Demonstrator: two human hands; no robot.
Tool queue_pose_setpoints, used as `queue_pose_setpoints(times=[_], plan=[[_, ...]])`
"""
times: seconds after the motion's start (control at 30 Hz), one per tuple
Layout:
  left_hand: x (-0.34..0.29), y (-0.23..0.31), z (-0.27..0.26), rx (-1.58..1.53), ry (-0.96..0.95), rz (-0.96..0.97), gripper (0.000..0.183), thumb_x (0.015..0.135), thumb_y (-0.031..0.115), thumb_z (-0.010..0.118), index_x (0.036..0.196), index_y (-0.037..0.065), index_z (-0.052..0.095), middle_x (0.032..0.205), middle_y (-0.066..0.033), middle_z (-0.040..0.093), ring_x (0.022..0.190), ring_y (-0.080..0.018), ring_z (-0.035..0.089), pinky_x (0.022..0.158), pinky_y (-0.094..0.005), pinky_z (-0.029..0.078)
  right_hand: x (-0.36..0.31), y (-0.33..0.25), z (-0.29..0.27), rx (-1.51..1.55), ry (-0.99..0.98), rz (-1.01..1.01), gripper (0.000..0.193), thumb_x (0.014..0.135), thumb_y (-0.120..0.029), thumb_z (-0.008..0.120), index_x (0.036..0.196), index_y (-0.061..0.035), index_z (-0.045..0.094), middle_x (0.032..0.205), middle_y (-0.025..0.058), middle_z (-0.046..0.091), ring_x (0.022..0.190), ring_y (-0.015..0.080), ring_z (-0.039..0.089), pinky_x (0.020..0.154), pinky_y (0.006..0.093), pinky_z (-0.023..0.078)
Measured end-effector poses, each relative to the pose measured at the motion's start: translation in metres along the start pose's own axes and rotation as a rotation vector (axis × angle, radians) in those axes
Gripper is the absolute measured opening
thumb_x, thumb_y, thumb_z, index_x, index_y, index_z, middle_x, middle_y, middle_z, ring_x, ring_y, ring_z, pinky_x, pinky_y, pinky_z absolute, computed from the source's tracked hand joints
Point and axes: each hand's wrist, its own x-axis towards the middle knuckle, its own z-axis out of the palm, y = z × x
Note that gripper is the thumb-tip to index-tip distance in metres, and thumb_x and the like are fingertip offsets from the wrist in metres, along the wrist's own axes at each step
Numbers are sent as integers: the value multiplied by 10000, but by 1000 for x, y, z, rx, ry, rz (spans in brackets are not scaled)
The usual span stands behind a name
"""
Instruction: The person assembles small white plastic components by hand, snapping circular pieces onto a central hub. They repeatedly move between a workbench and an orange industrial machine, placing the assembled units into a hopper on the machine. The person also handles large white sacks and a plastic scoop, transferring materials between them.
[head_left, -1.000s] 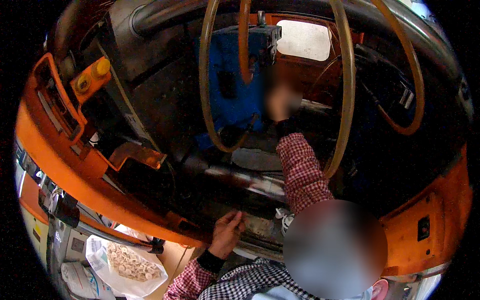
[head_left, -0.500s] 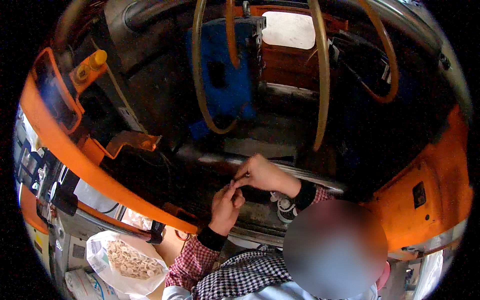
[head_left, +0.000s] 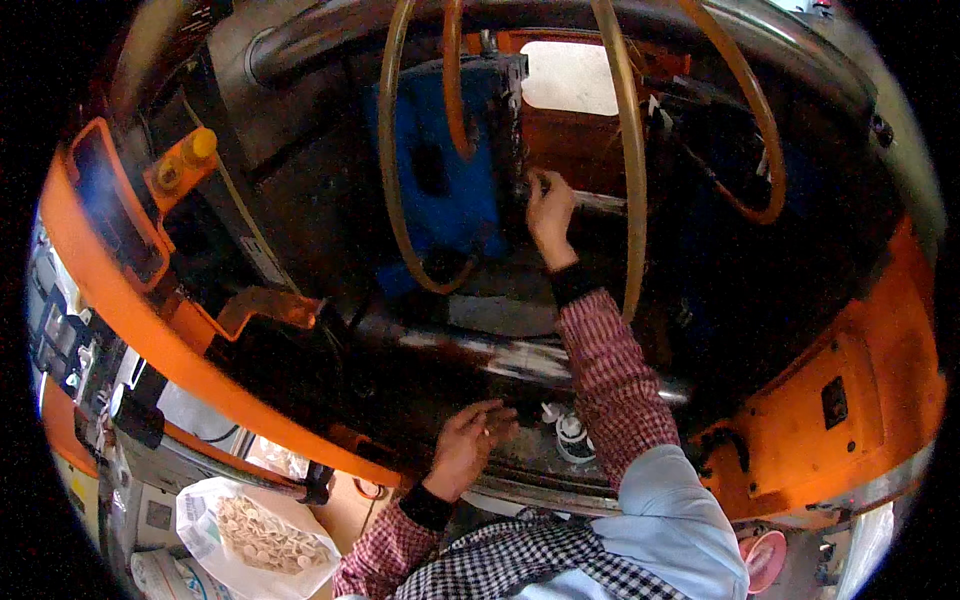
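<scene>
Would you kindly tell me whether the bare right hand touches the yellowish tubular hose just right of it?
Apart: the head view shows a clear gap between the right hand and the yellowish hose.

Blue on the block (head_left: 470, 200) left of the right hand (head_left: 552, 212), yellowish brown on the hoses (head_left: 633, 150) to either side of it, orange on the curved frame (head_left: 235, 385) left of the left hand (head_left: 463, 452). Red-and-white check on the sleeves (head_left: 615, 370) behind both hands, black on the cuffs (head_left: 572, 284), black-and-white check on the cloth (head_left: 500, 562) below, cream on the small parts (head_left: 268, 535) in the white bag (head_left: 200, 510).
</scene>
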Motion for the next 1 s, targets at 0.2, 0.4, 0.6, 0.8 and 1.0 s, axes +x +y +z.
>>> queue_pose_setpoints(times=[0.2, 0.4, 0.6, 0.8, 1.0], plan=[[-22, 7, 0, 233, 133, -75, 324, 993, 238, 343, 1181, 5, 466, 1069, -133, 611, 782, -186, 594, 689, -299, 478, 59, 4, 56, 68, 69, 83, 188, 791, -163, 656, 865, 9, 677, 891, 195, 646, 847, 349, 613, 752, 406, 465], [-23, 4, -9, 26, 135, -73, 334, 990, 262, 352, 1175, 7, 463, 1063, -146, 608, 772, -176, 594, 670, -290, 478, 66, 13, 73, 76, 71, 15, 167, 770, -150, 662, 849, -4, 685, 863, 181, 646, 821, 345, 615, 740, 399, 469], [-23, 9, -6, 130, 142, -95, 342, 978, 290, 388, 1178, 22, 461, 1024, -136, 614, 764, -167, 606, 652, -278, 482, 66, 19, 82, 7, -18, 21, 178, 754, -87, 620, 902, -11, 683, 955, 186, 619, 915, 344, 574, 785, 406, 452], [-27, 23, 0, 382, 357, -285, 394, 944, 406, 441, 1068, 56, 574, 837, -56, 577, 666, -120, 531, 619, -250, 443, 65, 29, 70, -167, -236, -76, 420, 682, 13, 523, 1084, -46, 627, 1220, 181, 490, 1114, 392, 424, 904, 419, 403], [-12, -3, -7, 277, 134, 166, 359, 967, 339, 417, 1080, 30, 561, 884, -56, 590, 781, -104, 515, 642, -275, 436, 23, -33, -9, -130, -160, -124, 437, 723, -9, 552, 1159, -28, 570, 1163, 178, 521, 1075, 384, 447, 927, 443, 383]])
